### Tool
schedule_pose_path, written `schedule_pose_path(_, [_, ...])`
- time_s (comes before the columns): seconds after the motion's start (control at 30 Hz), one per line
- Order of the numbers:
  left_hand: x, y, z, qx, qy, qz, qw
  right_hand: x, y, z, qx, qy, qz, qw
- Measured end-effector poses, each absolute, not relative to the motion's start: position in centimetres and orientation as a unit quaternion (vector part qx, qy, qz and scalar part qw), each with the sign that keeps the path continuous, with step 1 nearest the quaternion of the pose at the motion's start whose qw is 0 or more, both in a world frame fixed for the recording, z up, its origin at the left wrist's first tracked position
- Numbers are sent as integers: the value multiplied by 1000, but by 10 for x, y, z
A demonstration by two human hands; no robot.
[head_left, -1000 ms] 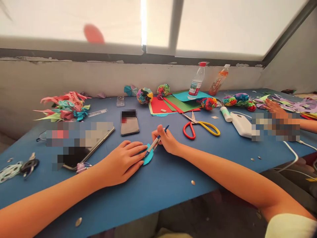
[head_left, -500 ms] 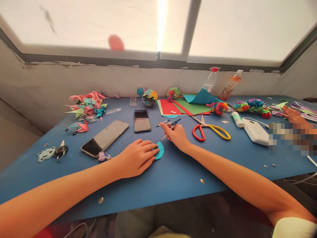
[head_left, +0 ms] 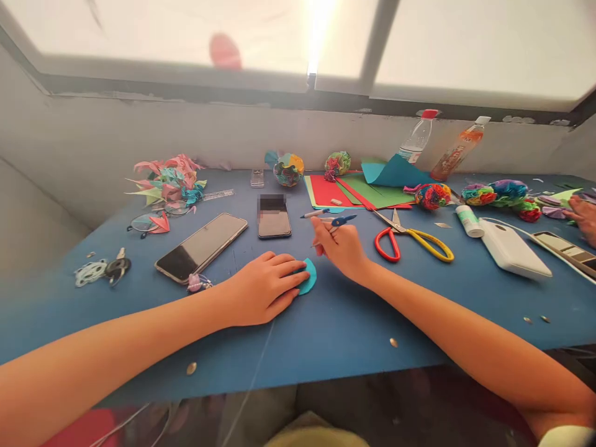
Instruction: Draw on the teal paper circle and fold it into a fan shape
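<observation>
A small blue paper disc (head_left: 309, 279) lies on the blue table. My left hand (head_left: 267, 287) rests flat over its left part, fingers stretched out and pressing it down. Part of the disc is hidden under those fingertips. To the right of the paper, my right hand (head_left: 343, 249) pinches a pair of compasses (head_left: 343, 220) with a blue head, held a little above the table. One pointed leg hangs below the fingers, apart from the disc. Right of that hand lie open scissors (head_left: 393, 233) with one red and one yellow handle.
Two phones (head_left: 202, 246) (head_left: 274, 223) lie beyond my left hand, with keys (head_left: 117, 267) farther left. Coloured paper sheets (head_left: 321, 189), crumpled paper flowers (head_left: 432, 195) and bottles (head_left: 459, 152) line the back. A white power bank (head_left: 514, 249) and another person's hand (head_left: 584, 217) are at the right.
The view has shifted slightly, so table items sit farther right in it. My right hand has lifted the compasses and turned, and their pointed leg is farther from the disc. My left hand stays on the paper.
</observation>
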State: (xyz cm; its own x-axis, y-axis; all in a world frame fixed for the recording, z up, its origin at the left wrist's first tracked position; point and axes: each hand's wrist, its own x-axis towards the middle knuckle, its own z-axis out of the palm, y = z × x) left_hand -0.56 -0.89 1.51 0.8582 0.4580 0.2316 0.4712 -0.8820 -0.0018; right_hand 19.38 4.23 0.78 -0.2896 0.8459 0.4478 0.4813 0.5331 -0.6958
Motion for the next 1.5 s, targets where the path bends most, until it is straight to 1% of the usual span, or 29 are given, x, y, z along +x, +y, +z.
schedule_pose_path(0.13, [-7,-7,13,-964,-239,-116,20,196,40,7,-424,-791,205,391])
schedule_pose_path(0.23, [-8,-5,12,-963,-239,-124,3,195,38,7,-434,-780,202,403])
schedule_pose_path(0.33, [-9,-3,12,-964,-238,-121,-4,194,37,7,-421,-794,199,391])
schedule_pose_path(0.43, [-8,-2,12,-963,-239,-121,-2,191,37,6,-414,-796,170,408])
schedule_pose_path(0.53, [-8,-2,11,-964,-234,-123,-1,189,39,5,-405,-809,152,399])
schedule_pose_path(0.7, [-9,-3,12,-965,-232,-125,-4,190,40,1,-385,-819,113,411])
schedule_pose_path(1.2, [-8,0,10,-964,-226,-137,12,190,40,-5,-394,-816,125,405])
schedule_pose_path(1.5, [-7,-2,12,-963,-231,-141,2,188,42,-6,-405,-816,129,391])
